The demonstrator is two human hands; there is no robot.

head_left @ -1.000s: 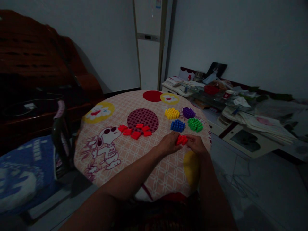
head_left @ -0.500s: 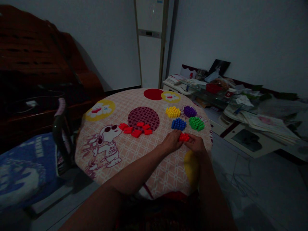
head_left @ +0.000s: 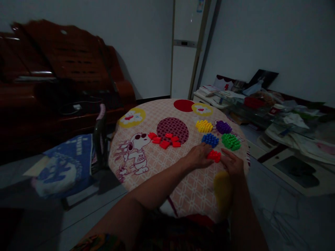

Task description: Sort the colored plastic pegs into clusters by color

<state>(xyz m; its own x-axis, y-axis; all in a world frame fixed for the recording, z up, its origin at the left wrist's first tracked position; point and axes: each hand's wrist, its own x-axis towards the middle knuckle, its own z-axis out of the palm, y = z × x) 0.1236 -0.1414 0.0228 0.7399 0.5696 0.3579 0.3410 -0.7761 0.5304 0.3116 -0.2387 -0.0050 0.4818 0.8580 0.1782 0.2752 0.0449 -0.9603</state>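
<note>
A small cluster of red plastic building blocks (head_left: 214, 156) lies on the near right part of the round table. My left hand (head_left: 199, 156) is closed against its left end, the fingers partly covering it. At the right end of the cluster is my right hand (head_left: 232, 162), its fingers stretched out and apart, the tips close to the red pieces. Just beyond sit a blue block cluster (head_left: 210, 140), a green one (head_left: 231, 142), a yellow one (head_left: 204, 126) and a purple one (head_left: 223, 127). Several loose red blocks (head_left: 164, 144) are scattered near the table's middle.
A patterned cloth (head_left: 167, 184) covers the table. To the left stand a chair (head_left: 101, 139) with a blue cover and a wooden sofa (head_left: 78, 66). Along the right wall, a glass-topped cabinet (head_left: 235, 104) carries papers, bags and a cup (head_left: 276, 109).
The view has swung left, so everything sits further right in it. My right hand's fingers have spread from their pinch on the red blocks. My left hand stays at them.
</note>
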